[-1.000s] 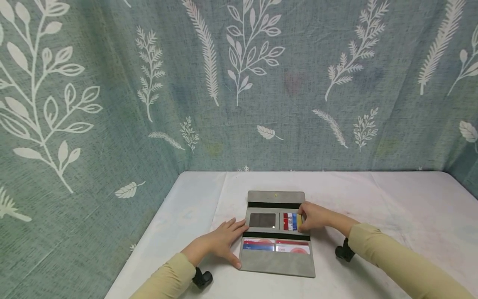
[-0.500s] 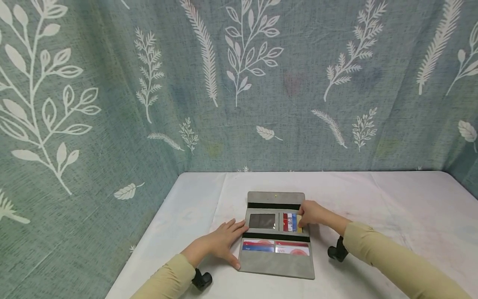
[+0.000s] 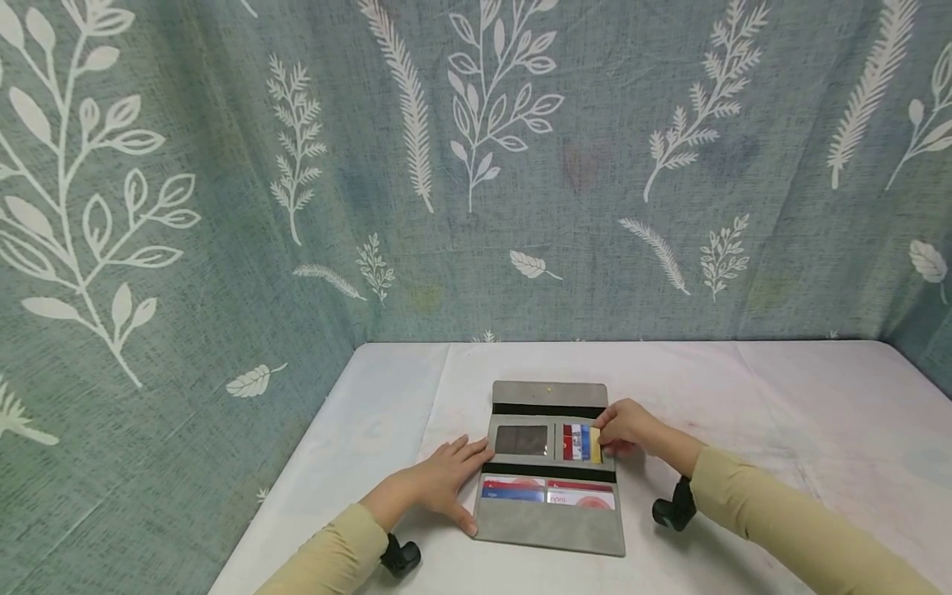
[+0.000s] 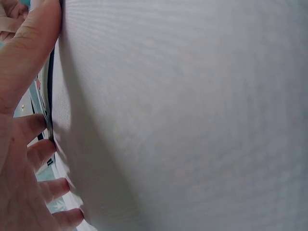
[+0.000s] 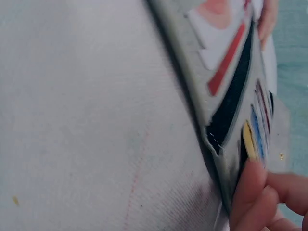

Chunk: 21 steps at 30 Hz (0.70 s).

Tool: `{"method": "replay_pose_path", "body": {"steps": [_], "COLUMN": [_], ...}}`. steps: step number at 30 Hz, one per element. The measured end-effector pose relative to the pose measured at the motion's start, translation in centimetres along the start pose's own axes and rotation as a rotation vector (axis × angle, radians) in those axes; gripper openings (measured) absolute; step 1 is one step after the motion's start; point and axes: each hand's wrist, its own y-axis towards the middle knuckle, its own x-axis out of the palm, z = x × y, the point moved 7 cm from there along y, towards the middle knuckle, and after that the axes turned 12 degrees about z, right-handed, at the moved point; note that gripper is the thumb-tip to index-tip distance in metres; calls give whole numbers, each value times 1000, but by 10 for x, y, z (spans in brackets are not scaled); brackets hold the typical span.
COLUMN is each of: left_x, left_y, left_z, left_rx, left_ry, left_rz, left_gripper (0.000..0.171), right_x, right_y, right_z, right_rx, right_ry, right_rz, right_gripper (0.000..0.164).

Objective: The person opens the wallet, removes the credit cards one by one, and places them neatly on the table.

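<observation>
An unfolded grey wallet (image 3: 550, 529) lies on the table with several cards in its slots. My left hand (image 3: 446, 479) rests at its left edge, fingers spread, the thumb near the lower left corner. In the left wrist view that left hand (image 4: 24, 168) has its fingertips along the wallet's side. At the middle panel's right side, my right hand (image 3: 635, 426) pinches the edge of a yellow card (image 3: 595, 445). The right wrist view has the thumb (image 5: 252, 183) against the yellow card's end, with the index finger bent beside it. Part of that card is hidden.
Red, white and blue cards (image 3: 576, 442) stand beside the yellow one. A dark clear window (image 3: 522, 440) fills the middle panel's left, and more cards (image 3: 513, 489) sit in the lower panel. A leaf-patterned curtain (image 3: 595, 165) hangs behind the white table (image 3: 744, 397).
My right hand has shifted slightly at the yellow card, its fingers drawing back to the right so more of the card shows. The left hand stays in place at the wallet's edge.
</observation>
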Motion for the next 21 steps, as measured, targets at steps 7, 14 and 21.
{"method": "replay_pose_path", "body": {"steps": [7,14,21], "left_x": [0,0,-2], "left_y": [0,0,0], "left_z": [-1,0,2], "left_rx": [-10,-4,-2], "left_ry": [1,7,-4], "left_rz": [-2,7,-3], "left_gripper": [110,110,109], "right_x": [4,3,0], "right_y": [-4,-6,-6], "right_z": [4,4,7], "right_rx": [41,2,12], "right_ry": [7,-23,-3], "right_rz": [-52,4,49], "right_gripper": [29,32,33]}}
